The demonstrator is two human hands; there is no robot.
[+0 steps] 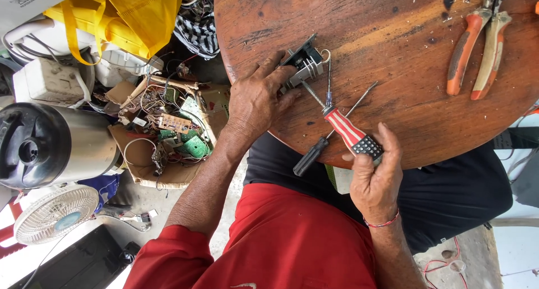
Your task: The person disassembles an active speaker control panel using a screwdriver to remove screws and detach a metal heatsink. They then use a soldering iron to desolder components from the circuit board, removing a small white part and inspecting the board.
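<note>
screwdriver [349,133] in r hand [375,179], l hand [255,101] on part [304,64]

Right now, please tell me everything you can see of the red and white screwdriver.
The screwdriver has a red and white striped handle with a dark, dotted end cap and a thin metal shaft. It looks like plastic and steel. It lies slanted over the round wooden table. The right hand grips its cap end; the tip points at the small metal part under the left hand.

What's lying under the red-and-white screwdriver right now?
Under the red-and-white screwdriver lies a black-handled screwdriver, crossing beneath its handle on the wooden table. The crossing stretch of its shaft is covered; the right hand hides nothing else evident.
</note>
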